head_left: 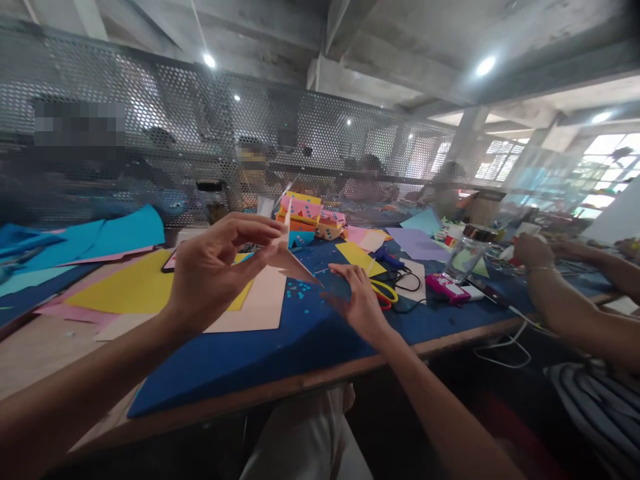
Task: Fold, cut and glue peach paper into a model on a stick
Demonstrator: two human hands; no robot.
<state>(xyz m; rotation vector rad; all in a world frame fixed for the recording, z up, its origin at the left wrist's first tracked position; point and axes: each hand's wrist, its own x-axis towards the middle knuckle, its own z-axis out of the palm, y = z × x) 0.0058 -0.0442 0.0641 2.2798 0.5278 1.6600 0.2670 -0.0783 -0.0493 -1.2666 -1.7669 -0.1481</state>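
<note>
My left hand (215, 267) pinches a pale folded piece of paper (296, 265) above the table, its pointed end aimed down to the right. Just right of that point is my right hand (357, 300), fingers apart and the thumb smeared by motion. A thin pale line shows by its index fingertip; I cannot make out what it is. Yellow and red loop handles (384, 291) lie behind my right hand. Small blue paper bits (299, 291) are scattered on the blue table mat (240, 363), beside a peach paper sheet (265, 310).
Coloured paper boxes (303, 217) stand at the back. A blue glue gun (389, 259), a glass jar (467, 253) and a pink device (447, 289) are to the right. Yellow sheets (123, 283) and blue sheets (127, 233) lie left. Another person's hand (534, 252) is at far right.
</note>
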